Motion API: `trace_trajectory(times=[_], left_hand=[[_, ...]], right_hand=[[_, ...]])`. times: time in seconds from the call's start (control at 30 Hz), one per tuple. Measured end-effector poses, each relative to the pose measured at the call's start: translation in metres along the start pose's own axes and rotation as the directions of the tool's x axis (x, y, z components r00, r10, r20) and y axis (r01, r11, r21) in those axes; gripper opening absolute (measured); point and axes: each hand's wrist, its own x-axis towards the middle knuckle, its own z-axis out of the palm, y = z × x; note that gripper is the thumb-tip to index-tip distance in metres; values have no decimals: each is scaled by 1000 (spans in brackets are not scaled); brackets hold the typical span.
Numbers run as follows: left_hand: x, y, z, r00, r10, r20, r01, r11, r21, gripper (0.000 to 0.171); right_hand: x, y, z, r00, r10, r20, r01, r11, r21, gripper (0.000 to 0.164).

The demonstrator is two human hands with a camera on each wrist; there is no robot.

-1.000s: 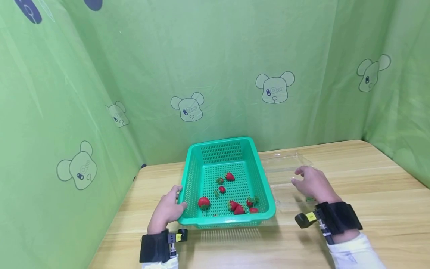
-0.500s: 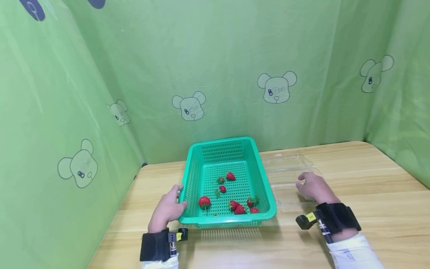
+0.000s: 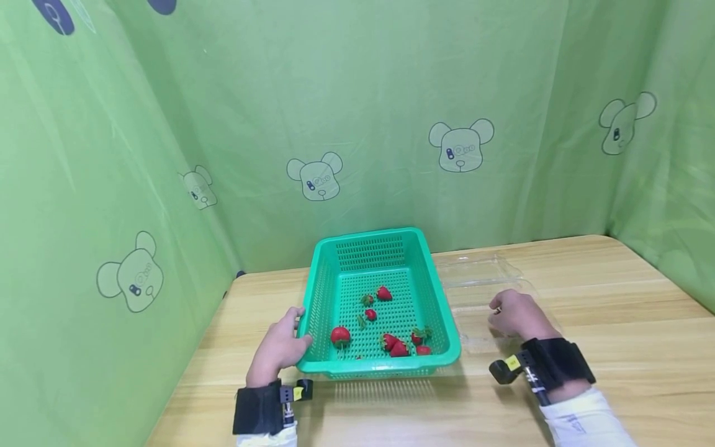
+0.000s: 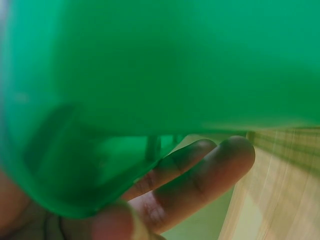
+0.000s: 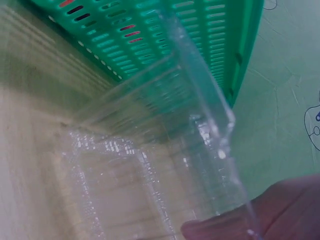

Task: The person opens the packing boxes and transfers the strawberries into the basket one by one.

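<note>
A green plastic basket (image 3: 380, 364) with slotted sides stands mid-table and holds several strawberries (image 3: 340, 336). At its near left corner my left hand (image 3: 277, 344) grips the rim, thumb over the top and fingers along the outside; the left wrist view shows the fingers (image 4: 200, 180) below the green wall. Right of the basket is a clear plastic box (image 3: 475, 273). My right hand (image 3: 519, 315) is down at this box with its fingers bent. In the right wrist view the thumb (image 5: 215, 227) lies by the box's edge; the other fingertips and anything between them are hidden.
Everything stands on a light wooden table (image 3: 614, 298). A green curtain (image 3: 380, 124) with bear heads hangs behind and at both sides. The clear box lies close along the basket's right side.
My right hand has lowered toward the clear box, and its spread fingers have drawn in. The left hand and the basket have stayed put.
</note>
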Motion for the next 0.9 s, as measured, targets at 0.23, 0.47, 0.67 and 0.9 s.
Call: trace_trajectory(times=[0.23,0.47,0.67,0.9], left_hand=[[0,0,0,1000,-3,1,3,1000,-2,54],[1,0,1,1000,-4,4,4,1000,-5,54],[0,1,0,1000,-7,3,8,1000,-3,54],[0,2,0,1000,-9,0,9,1000,6,53]], right_hand=[[3,0,7,999,7,-32,-8,999,-45,35],[5,-1,10,999,-11,-50,7,998,-70,34],[5,-2,12,999,0,-41,-2,999,-52,25],[5,-2,13,997,-32,-77,28,998,-50,25]])
